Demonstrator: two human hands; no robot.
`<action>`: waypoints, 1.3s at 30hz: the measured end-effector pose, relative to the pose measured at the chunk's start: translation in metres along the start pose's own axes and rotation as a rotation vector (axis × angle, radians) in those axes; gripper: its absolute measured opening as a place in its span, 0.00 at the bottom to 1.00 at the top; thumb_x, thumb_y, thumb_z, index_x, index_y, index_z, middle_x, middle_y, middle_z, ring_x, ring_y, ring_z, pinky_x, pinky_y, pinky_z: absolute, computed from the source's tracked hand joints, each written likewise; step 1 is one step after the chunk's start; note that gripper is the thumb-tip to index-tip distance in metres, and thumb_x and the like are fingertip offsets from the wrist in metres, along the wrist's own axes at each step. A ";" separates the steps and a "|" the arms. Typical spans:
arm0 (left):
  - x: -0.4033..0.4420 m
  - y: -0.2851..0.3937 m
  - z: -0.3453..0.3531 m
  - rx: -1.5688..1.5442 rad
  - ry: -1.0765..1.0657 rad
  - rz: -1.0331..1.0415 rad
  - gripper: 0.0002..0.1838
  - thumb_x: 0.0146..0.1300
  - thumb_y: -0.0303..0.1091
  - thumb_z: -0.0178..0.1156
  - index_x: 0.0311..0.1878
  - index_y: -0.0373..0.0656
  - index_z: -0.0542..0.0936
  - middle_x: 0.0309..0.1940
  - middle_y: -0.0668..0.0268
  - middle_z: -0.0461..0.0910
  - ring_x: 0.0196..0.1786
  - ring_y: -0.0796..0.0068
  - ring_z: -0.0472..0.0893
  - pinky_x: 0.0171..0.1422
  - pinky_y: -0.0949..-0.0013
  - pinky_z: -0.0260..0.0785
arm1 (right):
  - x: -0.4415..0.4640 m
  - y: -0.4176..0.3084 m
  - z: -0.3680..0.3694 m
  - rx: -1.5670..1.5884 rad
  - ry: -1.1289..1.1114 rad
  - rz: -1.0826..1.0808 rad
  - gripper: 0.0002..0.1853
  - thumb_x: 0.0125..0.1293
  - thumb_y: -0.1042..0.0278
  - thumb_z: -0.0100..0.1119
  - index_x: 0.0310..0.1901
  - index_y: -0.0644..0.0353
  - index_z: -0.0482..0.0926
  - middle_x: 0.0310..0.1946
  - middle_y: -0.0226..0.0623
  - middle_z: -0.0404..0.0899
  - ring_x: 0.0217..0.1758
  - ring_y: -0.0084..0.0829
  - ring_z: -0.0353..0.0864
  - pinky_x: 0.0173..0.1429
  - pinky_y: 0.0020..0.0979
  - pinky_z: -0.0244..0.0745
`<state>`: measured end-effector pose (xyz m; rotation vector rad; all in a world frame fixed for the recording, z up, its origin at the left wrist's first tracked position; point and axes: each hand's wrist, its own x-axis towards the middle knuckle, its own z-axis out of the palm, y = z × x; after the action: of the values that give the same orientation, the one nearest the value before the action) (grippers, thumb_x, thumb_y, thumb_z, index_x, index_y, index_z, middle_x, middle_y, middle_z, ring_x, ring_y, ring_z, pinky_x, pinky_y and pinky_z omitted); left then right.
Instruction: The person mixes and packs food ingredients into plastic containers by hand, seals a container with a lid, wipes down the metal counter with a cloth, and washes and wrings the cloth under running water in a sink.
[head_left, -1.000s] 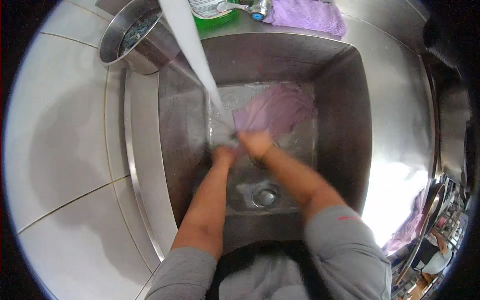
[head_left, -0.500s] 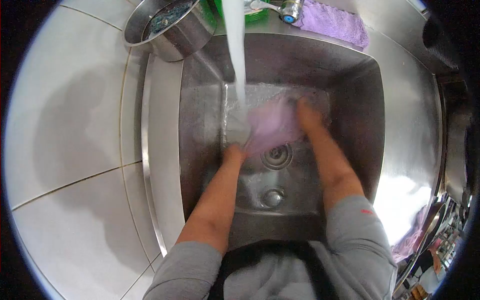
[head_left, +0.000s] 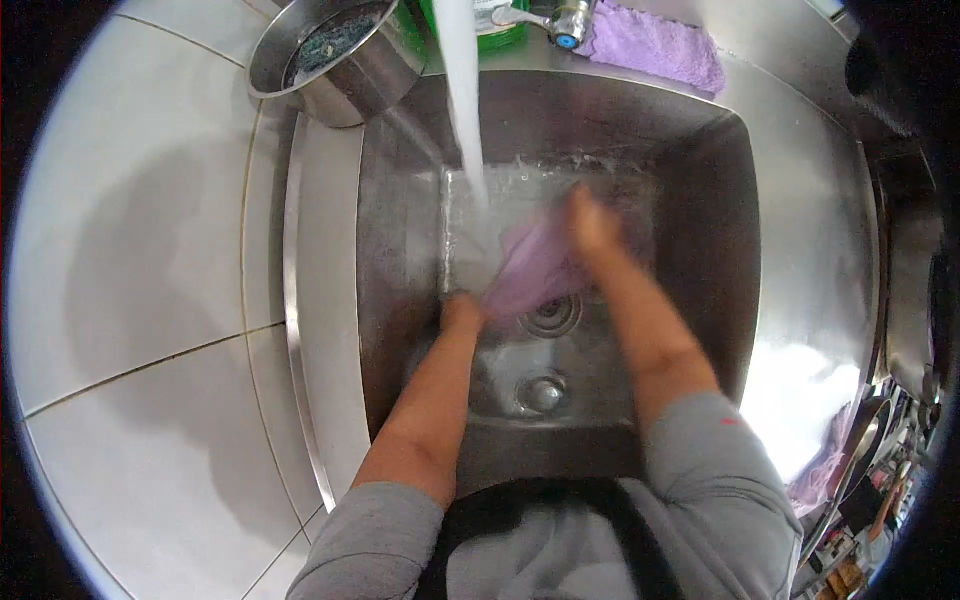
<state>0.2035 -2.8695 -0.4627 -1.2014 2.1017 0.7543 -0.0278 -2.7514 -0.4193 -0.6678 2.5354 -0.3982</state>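
Note:
A wet purple cloth point(head_left: 535, 268) is stretched between my two hands, low in the steel sink point(head_left: 700, 230). My left hand point(head_left: 462, 312) is closed on the cloth's lower left end. Blurred by motion, my right hand point(head_left: 592, 222) grips its upper right part. White running water point(head_left: 463, 100) falls into the sink to the left of the cloth. The drain point(head_left: 551, 315) shows just below the cloth, and a round metal piece point(head_left: 541, 395) lies nearer to me.
A steel container point(head_left: 350, 85) with dark scrubbing material stands at the sink's back left corner. Behind the sink are a green bottle point(head_left: 500, 38), a tap handle point(head_left: 570, 28) and a folded purple towel point(head_left: 655, 50). Another purple cloth point(head_left: 822, 470) hangs at the right edge.
Compared with a second ago, my hands are farther apart, with the cloth drawn out between them. Since half a second ago my right hand has shifted slightly left. The view has also shifted.

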 end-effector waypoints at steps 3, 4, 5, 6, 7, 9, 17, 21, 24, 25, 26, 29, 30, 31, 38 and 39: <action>0.003 -0.005 0.007 0.041 0.080 0.022 0.26 0.48 0.52 0.66 0.42 0.39 0.82 0.43 0.48 0.79 0.49 0.51 0.78 0.53 0.56 0.70 | -0.045 -0.028 0.095 -0.339 0.414 -0.565 0.12 0.66 0.63 0.40 0.45 0.55 0.72 0.31 0.49 0.80 0.35 0.48 0.82 0.39 0.47 0.75; 0.003 -0.006 0.009 0.038 0.088 0.028 0.26 0.48 0.53 0.66 0.41 0.39 0.82 0.43 0.48 0.79 0.49 0.51 0.78 0.53 0.56 0.70 | -0.041 -0.028 0.091 -0.322 0.277 -0.595 0.14 0.67 0.62 0.40 0.47 0.56 0.72 0.34 0.49 0.80 0.37 0.47 0.81 0.42 0.46 0.74; 0.004 -0.007 0.011 0.035 0.097 0.033 0.27 0.47 0.53 0.67 0.41 0.39 0.82 0.42 0.49 0.79 0.49 0.51 0.79 0.52 0.56 0.70 | -0.034 -0.025 0.086 -0.303 0.139 -0.618 0.15 0.67 0.61 0.40 0.49 0.58 0.72 0.37 0.49 0.79 0.40 0.46 0.80 0.45 0.46 0.73; 0.004 0.001 0.000 0.055 -0.004 -0.001 0.25 0.48 0.50 0.67 0.42 0.39 0.81 0.44 0.50 0.79 0.48 0.52 0.79 0.51 0.56 0.71 | -0.023 -0.026 0.075 -0.282 0.005 -0.644 0.17 0.67 0.60 0.39 0.51 0.59 0.71 0.40 0.49 0.79 0.42 0.45 0.80 0.48 0.46 0.71; -0.001 0.004 -0.004 0.068 -0.110 -0.041 0.24 0.50 0.47 0.67 0.44 0.39 0.80 0.46 0.51 0.79 0.47 0.52 0.79 0.50 0.57 0.71 | -0.013 -0.027 0.060 -0.263 -0.137 -0.673 0.19 0.68 0.60 0.39 0.53 0.61 0.71 0.43 0.49 0.79 0.44 0.44 0.79 0.51 0.46 0.70; -0.008 0.006 -0.002 0.028 -0.033 -0.038 0.23 0.49 0.48 0.67 0.43 0.39 0.80 0.44 0.52 0.79 0.46 0.52 0.79 0.50 0.57 0.71 | 0.045 -0.017 0.018 0.025 -0.128 -0.144 0.16 0.66 0.64 0.43 0.50 0.62 0.72 0.38 0.49 0.80 0.44 0.43 0.80 0.51 0.45 0.71; 0.020 -0.016 0.024 -0.143 0.079 0.006 0.25 0.53 0.52 0.61 0.41 0.37 0.82 0.42 0.49 0.80 0.48 0.51 0.79 0.53 0.57 0.71 | -0.031 -0.040 0.071 -0.441 0.033 -0.698 0.14 0.59 0.68 0.51 0.44 0.66 0.71 0.32 0.48 0.80 0.35 0.47 0.81 0.55 0.51 0.67; 0.010 -0.006 0.007 0.005 -0.056 -0.023 0.25 0.53 0.52 0.61 0.41 0.36 0.81 0.43 0.48 0.79 0.49 0.51 0.78 0.54 0.57 0.69 | 0.025 -0.049 0.032 -0.150 0.025 -0.497 0.13 0.57 0.65 0.52 0.41 0.63 0.71 0.27 0.41 0.80 0.34 0.47 0.82 0.53 0.50 0.68; 0.019 -0.013 0.012 -0.115 -0.043 -0.003 0.25 0.53 0.52 0.61 0.40 0.36 0.81 0.43 0.48 0.79 0.49 0.51 0.78 0.55 0.57 0.69 | 0.012 -0.054 0.051 -0.020 0.025 -0.518 0.13 0.58 0.63 0.51 0.41 0.60 0.74 0.28 0.43 0.80 0.36 0.45 0.81 0.53 0.49 0.68; 0.026 -0.016 0.018 -0.147 -0.046 0.018 0.26 0.53 0.53 0.61 0.41 0.36 0.81 0.43 0.47 0.79 0.49 0.50 0.78 0.54 0.57 0.69 | -0.022 -0.060 0.066 -0.183 0.002 -0.597 0.11 0.58 0.61 0.51 0.37 0.57 0.77 0.31 0.47 0.79 0.40 0.42 0.81 0.54 0.46 0.68; 0.029 -0.015 0.019 -0.158 -0.044 0.019 0.26 0.53 0.53 0.61 0.41 0.36 0.81 0.43 0.47 0.79 0.49 0.50 0.78 0.54 0.57 0.69 | -0.059 -0.064 0.097 0.016 0.170 -0.647 0.12 0.60 0.59 0.50 0.37 0.58 0.78 0.33 0.48 0.79 0.42 0.43 0.81 0.55 0.46 0.67; 0.026 -0.020 0.021 -0.183 0.108 0.070 0.27 0.49 0.53 0.65 0.41 0.36 0.81 0.43 0.47 0.79 0.49 0.50 0.78 0.54 0.57 0.69 | -0.049 -0.060 0.092 0.077 0.045 -0.673 0.12 0.64 0.59 0.44 0.40 0.56 0.75 0.35 0.47 0.80 0.42 0.43 0.81 0.48 0.45 0.71; 0.015 -0.010 0.007 -0.130 0.022 0.044 0.28 0.49 0.54 0.65 0.42 0.36 0.81 0.44 0.48 0.79 0.50 0.49 0.78 0.54 0.57 0.69 | -0.023 -0.056 0.077 -0.077 -0.232 -0.655 0.11 0.66 0.62 0.40 0.44 0.54 0.71 0.35 0.45 0.80 0.40 0.44 0.81 0.40 0.45 0.75; 0.008 -0.003 0.000 -0.076 -0.062 0.022 0.30 0.48 0.55 0.65 0.44 0.36 0.80 0.45 0.48 0.79 0.50 0.49 0.78 0.55 0.57 0.69 | 0.014 -0.053 0.066 -0.100 -0.061 -0.598 0.12 0.67 0.60 0.39 0.45 0.52 0.72 0.37 0.45 0.80 0.41 0.44 0.81 0.42 0.44 0.75; 0.024 -0.010 0.015 -0.149 0.000 0.055 0.33 0.50 0.58 0.62 0.48 0.35 0.78 0.48 0.49 0.77 0.53 0.49 0.76 0.56 0.56 0.68 | -0.010 -0.076 0.058 0.019 -0.137 -0.568 0.27 0.68 0.45 0.35 0.41 0.61 0.76 0.41 0.49 0.79 0.44 0.47 0.79 0.49 0.46 0.71; 0.047 -0.026 0.035 -0.103 0.032 0.041 0.31 0.51 0.55 0.62 0.47 0.35 0.78 0.48 0.49 0.77 0.53 0.50 0.76 0.55 0.56 0.69 | -0.012 -0.078 0.062 0.021 -0.163 -0.559 0.24 0.67 0.47 0.36 0.41 0.60 0.75 0.40 0.49 0.79 0.43 0.47 0.79 0.48 0.46 0.72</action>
<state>0.2144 -2.8812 -0.5248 -1.2355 2.1423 0.8765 0.0432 -2.8195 -0.4363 -1.3447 2.1577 -0.5293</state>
